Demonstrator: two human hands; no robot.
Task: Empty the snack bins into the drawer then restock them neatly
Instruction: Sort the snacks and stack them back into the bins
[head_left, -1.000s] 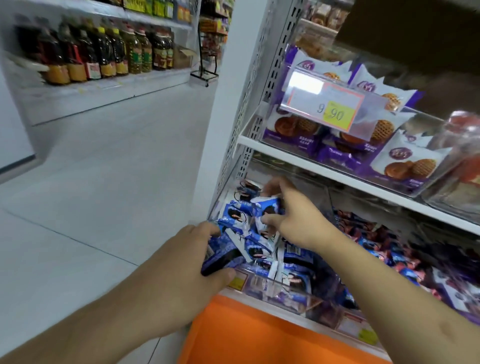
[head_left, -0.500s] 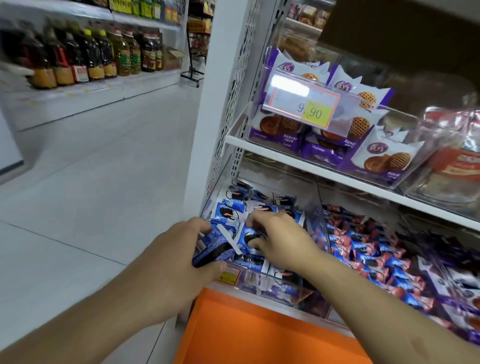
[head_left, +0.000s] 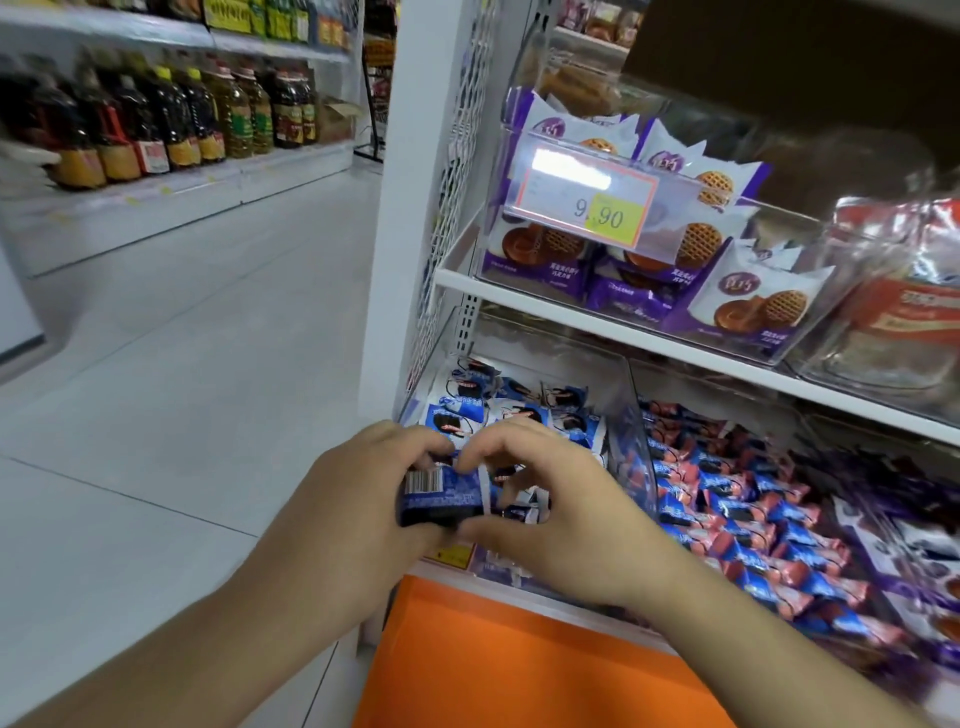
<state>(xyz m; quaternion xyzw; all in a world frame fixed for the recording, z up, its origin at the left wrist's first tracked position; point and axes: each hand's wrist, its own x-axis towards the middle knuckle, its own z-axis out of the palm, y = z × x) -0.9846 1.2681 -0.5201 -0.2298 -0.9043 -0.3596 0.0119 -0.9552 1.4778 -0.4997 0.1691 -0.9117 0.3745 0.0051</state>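
Nearest, the orange drawer front (head_left: 519, 665) is sitting below both forearms. Just above it, the left hand (head_left: 358, 514) is gripping a stack of dark-blue snack packs (head_left: 441, 493), fingers curled over the top and thumb underneath, barcode facing up. The right hand (head_left: 550, 514) is meeting it, curled fingers pinching the stack's right edge. Both are hovering at the front of the clear snack bin (head_left: 623, 395) holding blue-and-white packets (head_left: 519, 410). Farther up, a price tag (head_left: 587, 202) is reading 9.90.
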